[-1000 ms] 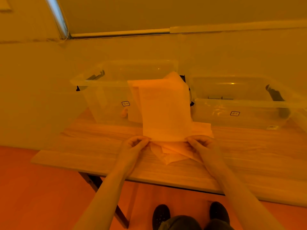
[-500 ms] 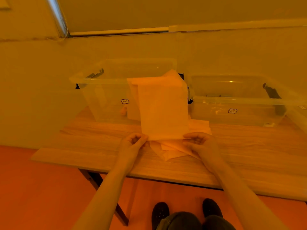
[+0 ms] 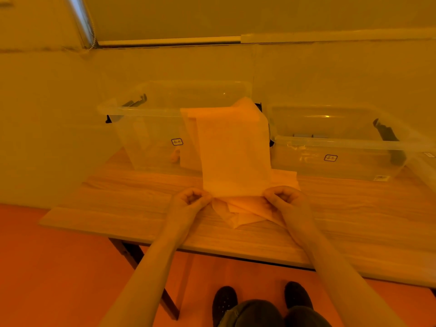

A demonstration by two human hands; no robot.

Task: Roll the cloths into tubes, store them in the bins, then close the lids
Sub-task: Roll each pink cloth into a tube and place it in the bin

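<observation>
Head view: both hands pinch near edge of cloth

Head cam looks down at a wooden tabletop (image 3: 354,223) w/ two clear bins at the back. Left hand (image 3: 192,200) and right hand (image 3: 284,198) are side by side, fingers curled; each pinches a near corner of the cloth (image 3: 233,156). Cloth runs up & away from the hands, its far end draped over the front rim of the left bin (image 3: 146,128), near that bin's right corner. More cloths (image 3: 238,214) lie in a loose pile on the tabletop under & between the hands, one edge showing to the right by the right bin (image 3: 342,147). Both bins open on top, each w/ a small label on the front wall and dark latches at the ends. Right bin sits lower, just beside the left. Dark shoes (image 3: 262,300) on orange floor (image 3: 47,267) below.
</observation>
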